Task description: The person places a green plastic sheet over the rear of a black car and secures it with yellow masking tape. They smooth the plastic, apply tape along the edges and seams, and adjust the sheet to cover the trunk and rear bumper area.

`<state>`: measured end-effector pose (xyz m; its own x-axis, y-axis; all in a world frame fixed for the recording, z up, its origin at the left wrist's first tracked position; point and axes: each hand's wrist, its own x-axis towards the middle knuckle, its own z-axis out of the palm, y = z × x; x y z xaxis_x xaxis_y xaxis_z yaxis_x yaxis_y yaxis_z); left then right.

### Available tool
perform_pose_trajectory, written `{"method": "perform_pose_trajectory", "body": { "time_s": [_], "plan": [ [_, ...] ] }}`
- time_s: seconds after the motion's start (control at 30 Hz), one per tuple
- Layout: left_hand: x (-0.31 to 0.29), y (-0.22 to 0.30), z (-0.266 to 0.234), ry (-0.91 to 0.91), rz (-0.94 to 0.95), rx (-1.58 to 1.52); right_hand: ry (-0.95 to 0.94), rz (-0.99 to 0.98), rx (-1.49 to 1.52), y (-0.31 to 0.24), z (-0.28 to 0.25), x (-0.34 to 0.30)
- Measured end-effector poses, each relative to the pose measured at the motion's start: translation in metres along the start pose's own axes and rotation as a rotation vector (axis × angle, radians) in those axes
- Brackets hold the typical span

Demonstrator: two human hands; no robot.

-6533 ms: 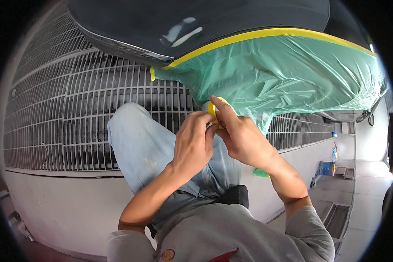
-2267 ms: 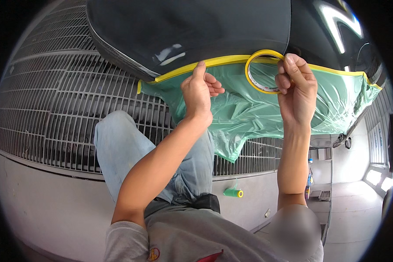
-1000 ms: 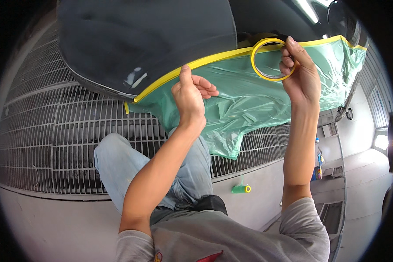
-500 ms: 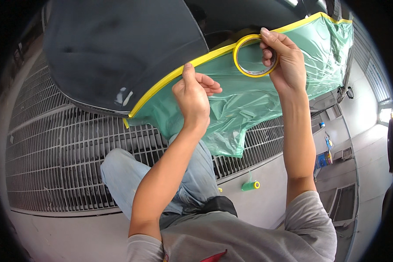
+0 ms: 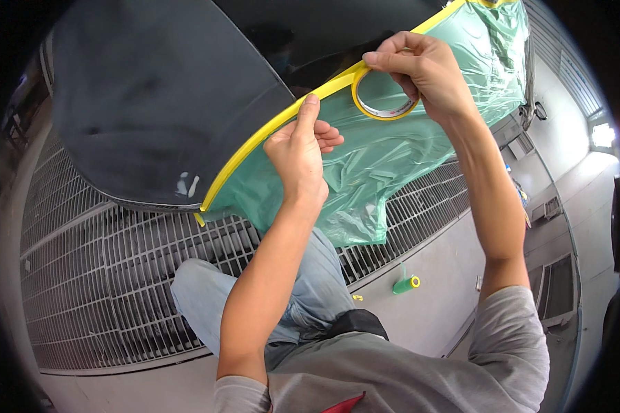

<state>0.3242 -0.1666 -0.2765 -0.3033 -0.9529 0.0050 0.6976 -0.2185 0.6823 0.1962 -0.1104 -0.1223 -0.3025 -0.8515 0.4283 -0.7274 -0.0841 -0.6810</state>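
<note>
A strip of yellow masking tape [image 5: 255, 138] runs along the lower edge of a dark grey car panel [image 5: 151, 96], over the top of a translucent green plastic sheet [image 5: 365, 162]. My left hand [image 5: 300, 155] presses its thumb on the strip near the panel seam, its other fingers stretched out loosely to the right. In my right hand [image 5: 430, 72] is the tape roll [image 5: 355, 98], pinched at its upper rim with some fingers behind the ring. A short length of tape spans from the left thumb to the roll.
Metal floor grating [image 5: 117, 268] lies below the panel. On the pale floor right of my legs sits a green roll [image 5: 405, 285] with a yellow end, and small yellow scraps [image 5: 357, 297] are near it. My bent knee [image 5: 196, 282] is under the work.
The view has shifted. My right hand has brought the roll closer to my left hand and turned over its top. My left thumb has slid a little to the right along the strip.
</note>
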Motion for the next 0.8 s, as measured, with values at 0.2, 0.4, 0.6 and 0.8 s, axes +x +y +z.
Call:
{"method": "perform_pose_trajectory", "body": {
  "time_s": [0.2,0.4,0.6,0.8],
  "plan": [
    [-0.001,0.002,0.012,-0.002,-0.002,-0.06,-0.279,-0.136,-0.634,-0.036,-0.011,0.006],
    [0.003,-0.002,0.024,-0.045,0.023,-0.036,-0.251,-0.268,-0.849,-0.036,-0.003,0.013],
    [0.008,-0.013,0.032,-0.078,0.07,-0.075,0.044,0.091,-0.394,-0.019,0.008,-0.026],
    [0.012,-0.019,0.031,-0.085,0.093,-0.038,0.724,0.075,0.054,-0.005,-0.003,-0.047]
  ]
}}
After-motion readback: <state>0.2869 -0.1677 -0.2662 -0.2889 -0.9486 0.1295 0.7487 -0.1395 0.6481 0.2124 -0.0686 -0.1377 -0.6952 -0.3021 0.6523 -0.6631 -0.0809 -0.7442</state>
